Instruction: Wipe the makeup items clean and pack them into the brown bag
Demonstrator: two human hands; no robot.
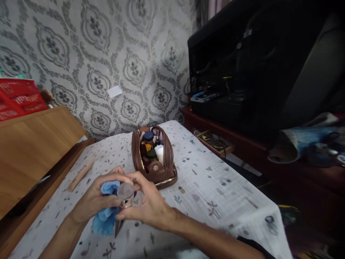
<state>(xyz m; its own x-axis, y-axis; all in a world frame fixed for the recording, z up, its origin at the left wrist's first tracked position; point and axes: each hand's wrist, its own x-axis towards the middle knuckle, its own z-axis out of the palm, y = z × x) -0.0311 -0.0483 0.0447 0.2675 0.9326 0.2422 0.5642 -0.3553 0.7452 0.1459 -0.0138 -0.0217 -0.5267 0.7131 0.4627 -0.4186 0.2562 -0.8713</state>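
My left hand is closed around a bunched blue cloth, whose lower end hangs beneath the fingers. Between both hands is a small clear round jar with a greyish top, and the cloth touches its left side. My right hand grips the jar from the right with thumb and fingers. Something thin and dark shows below the jar; I cannot make out what it is. Just beyond the hands stands an unzipped brown toiletry bag, filled with several small bottles, a dark-lidded jar and a white tube.
A patterned white cloth covers the table. On its left lies a flat wooden-looking strip. A tilted wooden panel with a red box borders the left. A large black screen-like object stands at right above an open drawer.
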